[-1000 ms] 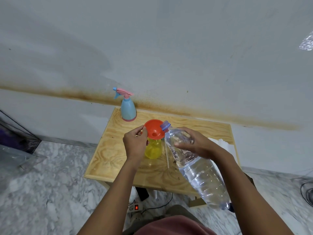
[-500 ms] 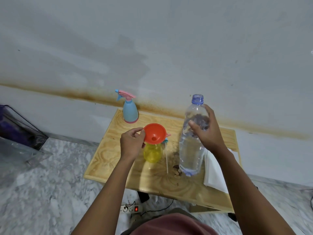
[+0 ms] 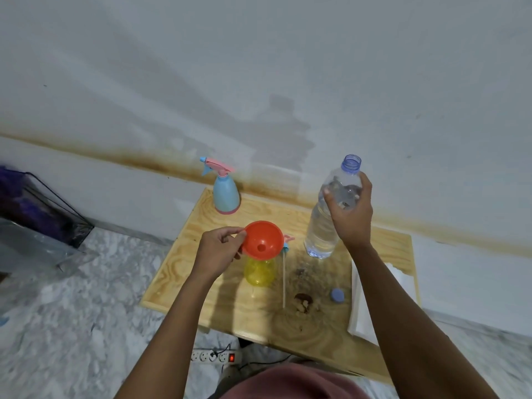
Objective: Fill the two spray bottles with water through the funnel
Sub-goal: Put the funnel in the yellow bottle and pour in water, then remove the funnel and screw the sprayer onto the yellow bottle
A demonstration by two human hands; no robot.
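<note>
The left grip [image 3: 218,251] pinches the orange funnel [image 3: 263,240], probably to steady it in the yellow spray bottle [image 3: 260,273] on the worktop [image 3: 198,277]. The right grip [image 3: 349,214] grasps the open water bottle [image 3: 321,234] upright, so nothing spills. The blue spray bottle [image 3: 226,194] stands behind.

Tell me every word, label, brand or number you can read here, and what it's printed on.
None: no readable text shows anywhere in this view.
Water bottle: clear plastic, no label visible.
Blue spray bottle, yellow spray bottle, orange funnel: plain, no print visible.
Power strip on the floor: any markings are too small to read.
</note>
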